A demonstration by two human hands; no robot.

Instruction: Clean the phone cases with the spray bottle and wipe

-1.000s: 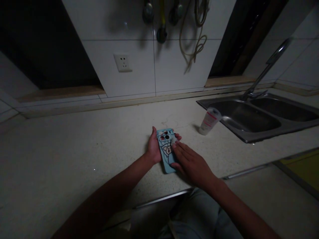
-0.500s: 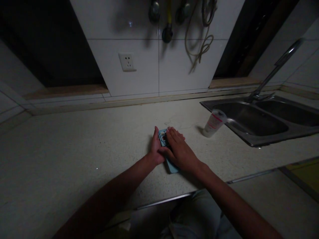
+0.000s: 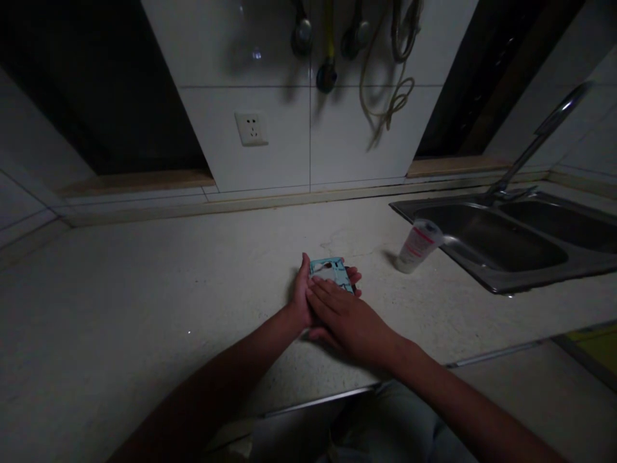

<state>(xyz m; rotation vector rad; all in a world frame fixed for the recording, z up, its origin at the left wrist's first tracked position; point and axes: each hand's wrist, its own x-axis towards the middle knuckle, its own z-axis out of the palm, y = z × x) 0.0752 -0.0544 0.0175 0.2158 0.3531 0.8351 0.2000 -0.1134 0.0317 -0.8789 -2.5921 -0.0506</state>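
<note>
Shows no legible text: on the translucent plastic cup [image 3: 409,261] at three o'clock in the view, pinkish-red print [image 3: 418,242], too blurred to read.

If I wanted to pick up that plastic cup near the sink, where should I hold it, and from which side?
Probably around the middle of the plastic cup, coming from the picture's left, since the sink lies to its right. It stands on its narrow base and widens upward, so the flare should help stop it slipping down.
</note>
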